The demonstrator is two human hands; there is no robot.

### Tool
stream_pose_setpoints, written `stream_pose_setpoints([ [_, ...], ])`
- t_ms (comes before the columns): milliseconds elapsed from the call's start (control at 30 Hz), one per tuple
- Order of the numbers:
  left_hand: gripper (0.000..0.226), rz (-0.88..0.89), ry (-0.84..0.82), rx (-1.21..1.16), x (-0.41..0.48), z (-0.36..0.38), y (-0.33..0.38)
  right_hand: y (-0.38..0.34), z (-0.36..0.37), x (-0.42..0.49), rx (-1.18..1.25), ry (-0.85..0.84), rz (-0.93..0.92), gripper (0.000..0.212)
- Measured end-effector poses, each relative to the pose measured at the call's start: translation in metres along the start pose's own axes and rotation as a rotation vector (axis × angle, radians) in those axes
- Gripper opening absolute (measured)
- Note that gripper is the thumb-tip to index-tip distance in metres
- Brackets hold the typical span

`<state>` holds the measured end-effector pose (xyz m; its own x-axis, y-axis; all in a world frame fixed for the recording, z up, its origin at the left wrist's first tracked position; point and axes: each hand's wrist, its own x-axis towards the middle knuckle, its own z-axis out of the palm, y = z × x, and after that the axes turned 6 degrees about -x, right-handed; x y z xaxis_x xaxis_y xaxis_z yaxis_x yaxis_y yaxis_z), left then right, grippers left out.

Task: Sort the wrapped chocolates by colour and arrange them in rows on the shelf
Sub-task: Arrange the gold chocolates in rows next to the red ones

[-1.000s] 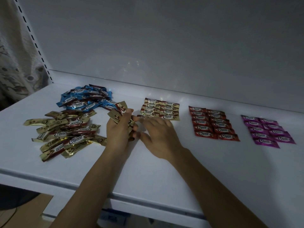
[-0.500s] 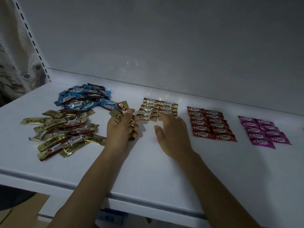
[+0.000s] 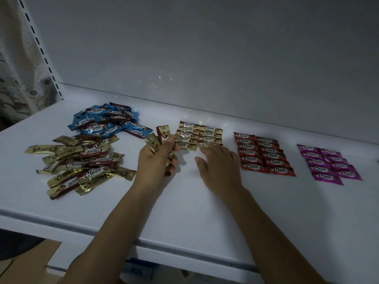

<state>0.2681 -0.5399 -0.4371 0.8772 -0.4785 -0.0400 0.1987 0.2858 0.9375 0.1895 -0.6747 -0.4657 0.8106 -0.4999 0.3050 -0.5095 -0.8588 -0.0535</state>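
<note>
**Head view: gold rows under construction.** My left hand (image 3: 155, 160) is curled round a bunch (image 3: 162, 137) of gold chocolates, with the wrapper ends fanning out above its fingers. My right hand (image 3: 219, 167) lies flat with straight fingers and grips nothing. Its fingertips (image 3: 213, 150) touch the nearest piece in the right column of the gold rows (image 3: 199, 134), which lie just beyond them on the shelf (image 3: 184, 212).

The loose gold heap (image 3: 78, 162) sits to the left of the left-hand fingers, and the blue heap (image 3: 108, 121) lies beyond it. The red rows (image 3: 264, 154) are just right of the right-hand fingers, with the purple rows (image 3: 328, 162) farther right.

I judge the step in hand to be squaring the nearest gold piece before the next one is laid. To do it well, I would:

- press lightly with flat fingertips and nudge the piece until it sits flush with its neighbour and level with the left column;
- avoid a hard push, since the foil will likely slide and shunt the pieces behind it;
- keep the little finger off the red rows;
- draw one piece from the bunch at a time, label up.
</note>
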Motion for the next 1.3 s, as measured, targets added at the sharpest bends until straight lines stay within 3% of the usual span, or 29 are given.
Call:
stream_pose_setpoints([
  [33,0.019,0.004,-0.026,0.034,-0.002,0.001,0.0,0.0,-0.001,0.001,0.092,0.082,0.013,0.037],
  [100,0.019,0.046,-0.104,0.127,-0.005,0.003,-0.002,-0.004,-0.008,0.003,0.514,0.224,0.068,0.026],
  [200,0.018,0.236,-0.289,0.311,-0.006,0.001,-0.007,-0.011,-0.027,0.002,1.195,0.072,0.11,0.007],
  [300,0.038,0.295,-0.327,0.387,-0.002,-0.002,-0.011,-0.013,-0.033,0.0,1.356,-0.024,0.116,0.009],
  [467,0.014,0.224,-0.239,0.193,-0.007,0.004,-0.004,-0.005,-0.031,0.007,1.576,-0.025,0.36,0.02],
  [600,0.02,0.196,-0.169,0.155,-0.005,0.004,-0.003,-0.006,-0.033,0.006,1.516,-0.082,0.335,0.016],
  [733,0.012,0.156,-0.119,0.154,-0.001,0.002,-0.007,-0.001,-0.032,0.008,1.41,0.001,0.395,0.005],
  [833,0.012,0.148,-0.099,0.152,0.002,0.001,-0.009,0.014,-0.024,0.01,1.039,0.07,0.386,0.018],
  [933,0.012,0.15,-0.086,0.166,0.003,0.001,-0.01,0.019,-0.015,0.009,0.772,0.043,0.343,0.016],
  [1167,0.013,0.155,-0.096,0.198,0.005,0.001,-0.012,0.025,-0.011,0.017,0.909,0.085,0.418,0.015],
  [1300,0.015,0.157,-0.092,0.205,0.005,0.001,-0.012,0.023,-0.008,0.017,0.741,0.063,0.398,0.016],
])
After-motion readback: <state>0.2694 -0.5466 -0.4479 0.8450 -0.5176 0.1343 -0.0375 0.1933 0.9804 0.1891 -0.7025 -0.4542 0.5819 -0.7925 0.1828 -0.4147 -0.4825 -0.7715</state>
